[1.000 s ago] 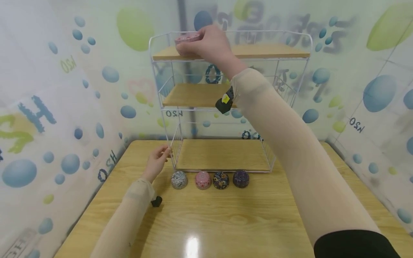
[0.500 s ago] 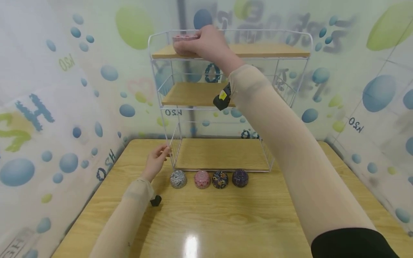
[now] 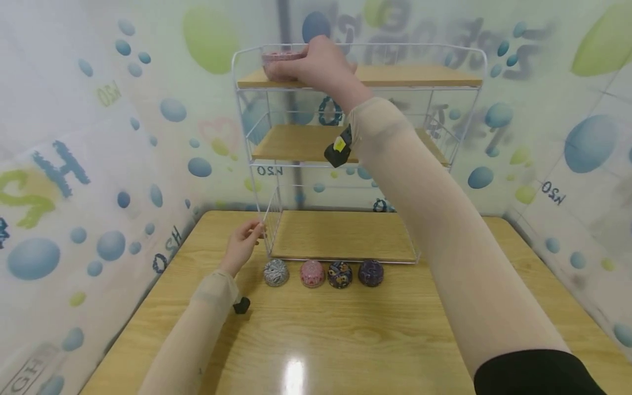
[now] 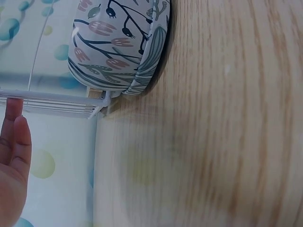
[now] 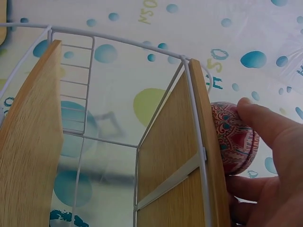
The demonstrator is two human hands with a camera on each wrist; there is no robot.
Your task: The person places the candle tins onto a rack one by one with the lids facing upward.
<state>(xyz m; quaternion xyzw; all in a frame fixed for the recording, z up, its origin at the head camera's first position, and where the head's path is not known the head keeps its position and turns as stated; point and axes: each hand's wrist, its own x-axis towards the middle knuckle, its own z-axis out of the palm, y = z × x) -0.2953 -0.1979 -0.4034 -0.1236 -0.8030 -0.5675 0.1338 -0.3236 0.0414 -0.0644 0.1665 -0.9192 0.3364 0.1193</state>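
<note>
Fingers of your right hand grasp the pink patterned bowl on the rack's top shelf; your left hand, relaxed, touches the wire frame. Left wrist view adds a grey floral bowl beside it. Right wrist view shows the pink bowl upside down under your thumb.

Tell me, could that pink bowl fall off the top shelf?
Maybe. The right hand holds the pink bowl near the left end of the top shelf, by the thin wire rail, so it might slip off there. The rack is light wire; the left hand touches its post, and a bump could wobble it.
</note>
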